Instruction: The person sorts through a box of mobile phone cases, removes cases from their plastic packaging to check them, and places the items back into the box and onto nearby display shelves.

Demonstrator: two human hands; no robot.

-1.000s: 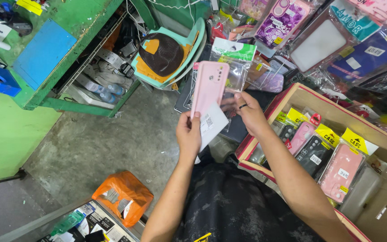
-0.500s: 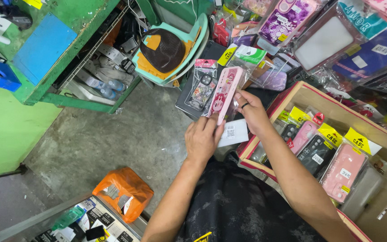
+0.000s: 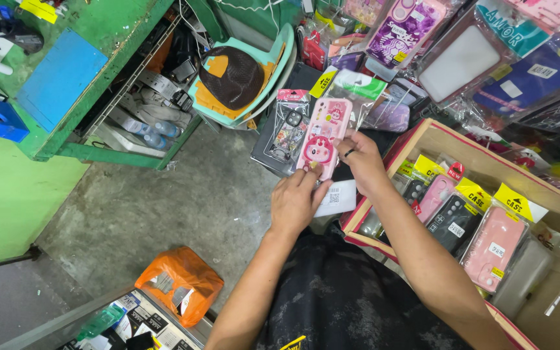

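white slip (image 3: pixel 336 197) partly under hands, cardboard box (image 3: pixel 438 136) cropped right

A small phone-accessory shop or stall is shown. Packaged phone cases (image 3: pixel 416 29) are hung in crowded rows, more are stood in a cardboard box (image 3: pixel 448 139), and a green shelf unit (image 3: pixel 108 29) is set on bare concrete floor (image 3: pixel 163 207).
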